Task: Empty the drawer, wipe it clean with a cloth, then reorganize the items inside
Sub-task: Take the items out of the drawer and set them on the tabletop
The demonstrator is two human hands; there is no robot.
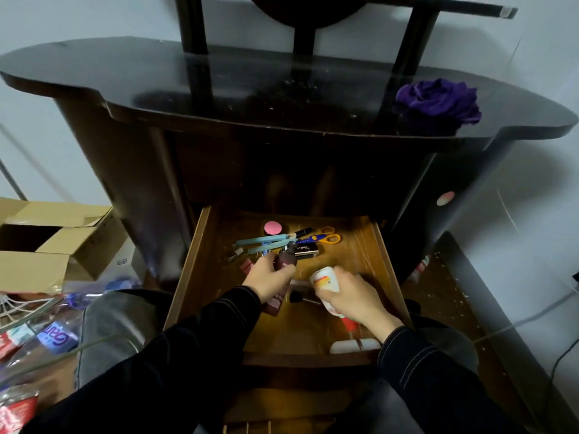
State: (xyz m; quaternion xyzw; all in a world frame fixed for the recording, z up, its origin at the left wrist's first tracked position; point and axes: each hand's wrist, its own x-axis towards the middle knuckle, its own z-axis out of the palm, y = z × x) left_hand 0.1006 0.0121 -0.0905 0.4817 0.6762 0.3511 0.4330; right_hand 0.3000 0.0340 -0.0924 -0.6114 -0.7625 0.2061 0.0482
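Dark brown bottle [285, 260] is in the left hand [268, 278] grip, fingers curled round it, long axis running up the frame toward the drawer's back. The drawer [185, 270] is open at lower centre and not yet emptied: blue clips [263, 242], pink lid [273, 228] and scissors [326, 238] lie at its far end. The right hand [351, 297] grip is wrapped round a white bottle [326, 278], tilted, top toward upper left. Both hands are full, so the likely next move is a lift out to the counter [156, 76], directly up-frame. The purple cloth [438, 100] lies upper right on it, nearer the right hand, well apart.
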